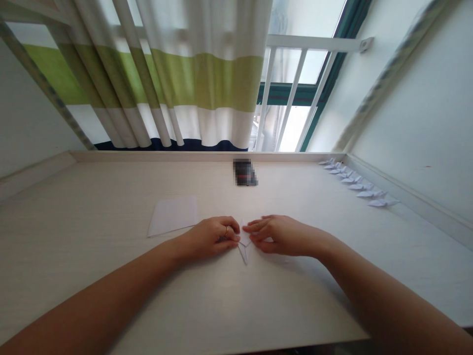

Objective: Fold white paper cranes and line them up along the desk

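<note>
A small piece of folded white paper (244,240) lies on the pale table in front of me, its narrow point towards me. My left hand (217,236), with a ring on one finger, is closed at the paper's left edge, fingers curled and thumb against it. From the other side my right hand (275,235) grips the right edge, its fingertips partly over the upper part. The fingers cover both sides of the paper, so some folds are hidden. A stack or sheet of flat white paper (173,215) rests just beyond my left forearm.
Several folded white paper cranes (356,183) stand in a row along the table's right edge. A dark, blurred-out object (244,172) lies at the back near the raised rim (155,157). Behind are a striped curtain (221,81) and a white window railing (314,43).
</note>
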The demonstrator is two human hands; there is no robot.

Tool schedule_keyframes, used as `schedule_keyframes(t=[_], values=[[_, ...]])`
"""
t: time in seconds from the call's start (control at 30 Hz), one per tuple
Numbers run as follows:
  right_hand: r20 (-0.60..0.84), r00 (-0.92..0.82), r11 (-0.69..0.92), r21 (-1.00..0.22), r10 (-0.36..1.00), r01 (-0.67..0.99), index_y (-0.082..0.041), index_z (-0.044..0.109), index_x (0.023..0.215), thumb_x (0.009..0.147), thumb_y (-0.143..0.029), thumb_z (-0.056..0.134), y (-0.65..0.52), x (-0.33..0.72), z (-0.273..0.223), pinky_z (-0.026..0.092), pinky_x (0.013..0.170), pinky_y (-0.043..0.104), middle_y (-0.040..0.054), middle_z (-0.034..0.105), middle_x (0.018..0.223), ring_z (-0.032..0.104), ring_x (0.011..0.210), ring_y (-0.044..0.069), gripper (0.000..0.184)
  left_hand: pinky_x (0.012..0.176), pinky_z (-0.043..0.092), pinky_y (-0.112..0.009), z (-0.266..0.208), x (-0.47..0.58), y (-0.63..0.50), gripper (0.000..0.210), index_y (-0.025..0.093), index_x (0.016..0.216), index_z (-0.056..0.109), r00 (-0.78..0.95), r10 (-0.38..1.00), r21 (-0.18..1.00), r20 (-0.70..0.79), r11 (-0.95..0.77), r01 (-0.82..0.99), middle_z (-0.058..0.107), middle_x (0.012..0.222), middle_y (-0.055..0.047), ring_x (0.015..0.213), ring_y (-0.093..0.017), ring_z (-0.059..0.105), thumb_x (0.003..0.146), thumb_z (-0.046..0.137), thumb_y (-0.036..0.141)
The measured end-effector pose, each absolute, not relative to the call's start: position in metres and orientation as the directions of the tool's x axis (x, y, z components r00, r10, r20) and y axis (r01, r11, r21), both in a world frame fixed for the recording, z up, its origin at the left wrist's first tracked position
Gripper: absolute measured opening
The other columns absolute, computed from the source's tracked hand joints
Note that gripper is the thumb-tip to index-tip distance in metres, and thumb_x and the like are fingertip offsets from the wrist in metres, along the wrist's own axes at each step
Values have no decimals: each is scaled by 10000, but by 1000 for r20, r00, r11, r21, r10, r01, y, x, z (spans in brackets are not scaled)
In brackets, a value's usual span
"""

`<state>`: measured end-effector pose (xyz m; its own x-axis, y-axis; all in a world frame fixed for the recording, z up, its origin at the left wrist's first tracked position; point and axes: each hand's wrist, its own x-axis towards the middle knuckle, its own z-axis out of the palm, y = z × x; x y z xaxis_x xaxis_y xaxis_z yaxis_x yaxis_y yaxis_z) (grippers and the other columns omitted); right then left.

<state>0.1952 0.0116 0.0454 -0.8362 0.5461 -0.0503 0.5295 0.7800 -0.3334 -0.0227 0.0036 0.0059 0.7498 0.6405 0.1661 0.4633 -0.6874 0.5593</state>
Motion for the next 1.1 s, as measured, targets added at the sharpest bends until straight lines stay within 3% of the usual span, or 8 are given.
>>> schedule_keyframes(t=[0.17, 0.43, 0.53, 0.63, 0.7, 0.77, 0.97, 1.1], values=[[55, -818, 781, -343, 572, 522, -167, 658, 783, 776, -316, 545, 15, 186, 31, 430, 789, 319, 75, 633, 995, 574, 887, 188, 187, 790, 433, -261, -4, -21, 6, 173, 170, 835, 640, 717, 650, 637, 254, -670, 382, 592, 957, -65, 864, -133, 550, 777, 512, 270], [218, -780, 791, -362, 586, 493, -125, 559, 794, 849, -182, 398, 17, 178, 16, 434, 720, 307, 83, 559, 810, 518, 759, 154, 179, 889, 384, -303, -2, -19, 0, 233, 176, 968, 583, 636, 736, 665, 233, -597, 448, 535, 1064, -73, 976, -162, 505, 758, 532, 263], [316, -698, 761, -367, 642, 534, -134, 515, 795, 853, -171, 374, 14, 177, 16, 435, 688, 311, 82, 537, 802, 498, 738, 156, 156, 876, 384, -327, -3, -14, -4, 278, 171, 977, 569, 508, 827, 781, 238, -475, 406, 514, 1057, -78, 969, -176, 499, 741, 554, 319], [429, -661, 787, -361, 616, 500, -154, 492, 789, 860, -187, 361, 8, 175, 19, 433, 687, 317, 82, 526, 815, 484, 747, 159, 153, 730, 429, -298, -6, -7, -9, 328, 155, 1002, 525, 390, 912, 955, 130, -221, 199, 544, 886, -47, 776, -136, 532, 757, 523, 373], [469, -662, 811, -351, 584, 467, -159, 488, 784, 861, -196, 364, 4, 174, 20, 432, 687, 322, 84, 523, 823, 479, 750, 159, 151, 653, 422, -274, -9, -2, -12, 376, 152, 1051, 475, 431, 902, 998, 0, -31, 63, 553, 764, -14, 690, -119, 529, 753, 531, 374], [481, -670, 824, -353, 566, 443, -161, 488, 770, 858, -196, 370, 1, 172, 21, 431, 691, 322, 87, 520, 834, 477, 759, 159, 151, 622, 407, -242, -10, 1, -14, 413, 168, 1045, 457, 446, 895, 1000, 1, 11, -24, 528, 759, 12, 653, -92, 514, 692, 616, 315], [475, -536, 713, -537, 698, 452, -176, 469, 773, 819, -203, 444, -2, 168, 16, 427, 687, 299, 62, 495, 843, 472, 783, 149, 58, 508, 333, -183, -2, 2, -18, 462, 191, 1067, 426, 372, 928, 1000, -1, 2, -2, 355, 581, 93, 499, -38, 400, 660, 643, 222], [330, -405, 501, -734, 853, 457, -187, 426, 746, 775, -239, 502, -1, 164, 13, 416, 606, 271, 7, 474, 748, 464, 667, 120, 97, 494, 310, -181, 0, 1, -19, 510, 199, 1109, 371, 365, 931, 1000, 8, -8, -3, 411, 579, 93, 490, -42, 410, 672, 634, 225]])
